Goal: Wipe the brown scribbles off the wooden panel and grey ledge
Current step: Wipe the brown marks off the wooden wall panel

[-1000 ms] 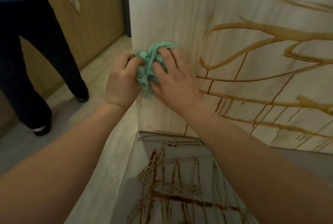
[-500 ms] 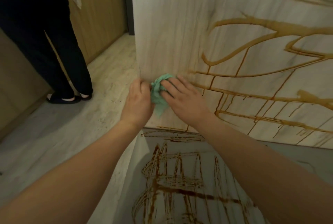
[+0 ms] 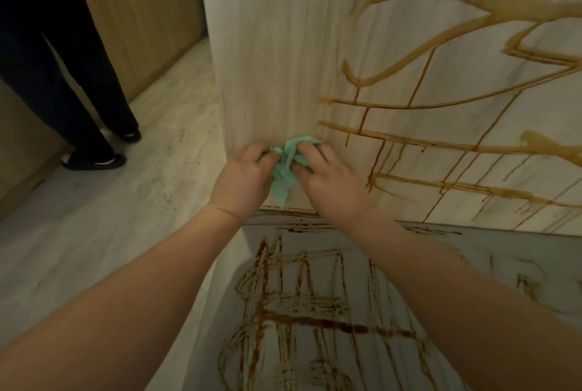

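Right hand (image 3: 331,184) apparently round green cloth (image 3: 284,177)

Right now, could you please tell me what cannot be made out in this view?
Head view:
- wooden panel beneath the green cloth: covered by cloth, left hand and right hand.
- panel scribbles: cut by the right edge.
- grey ledge scribbles: partly behind left forearm and right forearm, cut by the bottom edge.
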`<state>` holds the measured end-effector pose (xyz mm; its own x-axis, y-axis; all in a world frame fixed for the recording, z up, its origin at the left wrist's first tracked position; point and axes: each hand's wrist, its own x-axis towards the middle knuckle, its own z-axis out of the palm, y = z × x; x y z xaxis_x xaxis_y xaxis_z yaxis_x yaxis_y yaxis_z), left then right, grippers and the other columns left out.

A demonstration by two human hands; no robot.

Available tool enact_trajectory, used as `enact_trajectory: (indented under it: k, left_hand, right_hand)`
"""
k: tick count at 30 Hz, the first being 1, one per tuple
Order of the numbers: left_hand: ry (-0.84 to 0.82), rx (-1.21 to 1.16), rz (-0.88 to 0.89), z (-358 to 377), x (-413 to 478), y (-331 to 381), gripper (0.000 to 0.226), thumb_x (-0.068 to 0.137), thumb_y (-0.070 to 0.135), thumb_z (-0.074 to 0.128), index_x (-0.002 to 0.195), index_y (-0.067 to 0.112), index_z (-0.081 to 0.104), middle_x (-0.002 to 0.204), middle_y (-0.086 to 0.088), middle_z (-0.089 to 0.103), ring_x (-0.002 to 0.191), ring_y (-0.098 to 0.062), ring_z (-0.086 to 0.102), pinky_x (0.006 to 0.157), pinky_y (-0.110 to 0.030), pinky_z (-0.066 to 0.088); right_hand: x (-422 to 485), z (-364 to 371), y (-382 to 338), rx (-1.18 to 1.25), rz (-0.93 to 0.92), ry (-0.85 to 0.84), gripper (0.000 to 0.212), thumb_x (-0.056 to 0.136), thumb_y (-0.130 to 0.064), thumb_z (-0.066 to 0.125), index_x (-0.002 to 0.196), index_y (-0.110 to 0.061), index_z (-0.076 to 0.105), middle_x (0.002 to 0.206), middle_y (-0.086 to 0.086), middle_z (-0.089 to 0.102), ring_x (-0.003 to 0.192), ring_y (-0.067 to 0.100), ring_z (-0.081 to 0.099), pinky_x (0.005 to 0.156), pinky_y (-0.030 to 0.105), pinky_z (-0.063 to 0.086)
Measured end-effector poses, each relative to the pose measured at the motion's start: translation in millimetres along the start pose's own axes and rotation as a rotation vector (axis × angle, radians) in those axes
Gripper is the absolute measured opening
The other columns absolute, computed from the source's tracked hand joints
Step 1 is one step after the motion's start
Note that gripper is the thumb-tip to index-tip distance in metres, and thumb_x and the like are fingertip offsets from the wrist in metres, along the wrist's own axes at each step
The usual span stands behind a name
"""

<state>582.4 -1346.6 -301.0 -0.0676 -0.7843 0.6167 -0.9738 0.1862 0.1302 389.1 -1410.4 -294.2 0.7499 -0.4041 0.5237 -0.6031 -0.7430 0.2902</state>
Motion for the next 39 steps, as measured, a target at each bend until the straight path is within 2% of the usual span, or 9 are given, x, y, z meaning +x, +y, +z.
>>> enact_trajectory:
  k: [3, 7, 14, 16, 18, 20, 22, 29, 39]
  left_hand:
    - [-0.117, 0.008, 0.025, 15, -9, 4, 0.041, 0.069, -0.007, 0.083, 0.108, -0.002, 0.074, 0.103, -0.021, 0.064, 0.084, -0.040, 0.067, 0.062, -0.045, 0.061]
    - [-0.183, 0.071, 0.090, 14, -17, -1, 0.037, 0.073, 0.000, 0.075, 0.109, -0.001, 0.070, 0.107, -0.022, 0.061, 0.088, -0.041, 0.065, 0.054, -0.047, 0.060]
    - [-0.432, 0.268, 0.128, 13, -34, -21, 0.035, 0.066, -0.002, 0.085, 0.097, 0.002, 0.069, 0.103, -0.020, 0.059, 0.064, -0.037, 0.062, 0.038, -0.042, 0.052]
    - [-0.557, 0.338, 0.126, 22, -40, -19, 0.036, 0.070, 0.003, 0.086, 0.103, 0.004, 0.072, 0.105, -0.017, 0.059, 0.064, -0.036, 0.064, 0.043, -0.043, 0.056]
    - [-0.633, 0.393, 0.123, 34, -45, -12, 0.033, 0.091, 0.012, 0.070, 0.124, 0.008, 0.066, 0.122, -0.014, 0.055, 0.091, -0.033, 0.066, 0.068, -0.042, 0.061]
    - [-0.730, 0.415, 0.098, 48, -46, -8, 0.038, 0.103, 0.013, 0.051, 0.140, 0.010, 0.054, 0.137, -0.012, 0.048, 0.116, -0.029, 0.059, 0.090, -0.036, 0.053]
    - [-0.767, 0.352, 0.036, 57, -43, -10, 0.040, 0.102, 0.011, 0.050, 0.142, 0.010, 0.055, 0.141, -0.012, 0.048, 0.122, -0.028, 0.056, 0.098, -0.032, 0.047]
    - [-0.809, 0.208, -0.064, 86, -37, 22, 0.023, 0.100, 0.009, 0.053, 0.117, 0.003, 0.067, 0.127, -0.017, 0.056, 0.117, -0.032, 0.056, 0.098, -0.039, 0.049]
    - [-0.817, 0.155, -0.021, 96, -24, 52, 0.036, 0.102, 0.008, 0.052, 0.137, 0.008, 0.058, 0.134, -0.015, 0.048, 0.121, -0.035, 0.049, 0.096, -0.041, 0.049]
  right_hand:
    - [-23, 9, -4, 0.033, 0.060, -0.101, 0.036, 0.096, -0.032, 0.059, 0.125, -0.015, 0.071, 0.142, 0.008, 0.048, 0.127, 0.031, 0.049, 0.070, 0.041, 0.061]
    - [-31, 8, -3, 0.052, 0.087, -0.207, 0.041, 0.091, -0.015, 0.071, 0.132, -0.014, 0.068, 0.139, 0.011, 0.047, 0.123, 0.036, 0.049, 0.066, 0.045, 0.061]
    - [-18, 13, -20, 0.098, -0.019, -0.379, 0.044, 0.099, -0.015, 0.061, 0.142, -0.014, 0.058, 0.147, 0.012, 0.038, 0.126, 0.036, 0.046, 0.080, 0.046, 0.056]
    - [-18, 22, -32, 0.095, 0.006, -0.500, 0.041, 0.101, -0.017, 0.059, 0.142, -0.016, 0.058, 0.151, 0.009, 0.030, 0.128, 0.035, 0.044, 0.087, 0.047, 0.054]
    - [-19, 30, -45, 0.089, 0.060, -0.606, 0.036, 0.102, -0.017, 0.059, 0.138, -0.014, 0.062, 0.153, 0.008, 0.029, 0.126, 0.035, 0.045, 0.089, 0.046, 0.056]
    - [-17, 36, -54, 0.092, 0.098, -0.662, 0.033, 0.104, -0.016, 0.056, 0.135, -0.010, 0.063, 0.153, 0.009, 0.032, 0.124, 0.035, 0.048, 0.083, 0.041, 0.054]
    - [-13, 40, -57, 0.104, 0.127, -0.668, 0.032, 0.105, -0.016, 0.054, 0.135, -0.007, 0.062, 0.153, 0.010, 0.033, 0.123, 0.035, 0.049, 0.078, 0.039, 0.047]
    - [-32, 41, -42, 0.113, 0.208, -0.717, 0.028, 0.102, -0.014, 0.058, 0.128, -0.007, 0.066, 0.154, 0.012, 0.028, 0.128, 0.036, 0.044, 0.086, 0.039, 0.050]
    - [-75, 28, 5, 0.131, 0.416, -0.764, 0.034, 0.098, -0.014, 0.061, 0.131, -0.016, 0.064, 0.141, 0.013, 0.032, 0.120, 0.035, 0.048, 0.090, 0.047, 0.057]
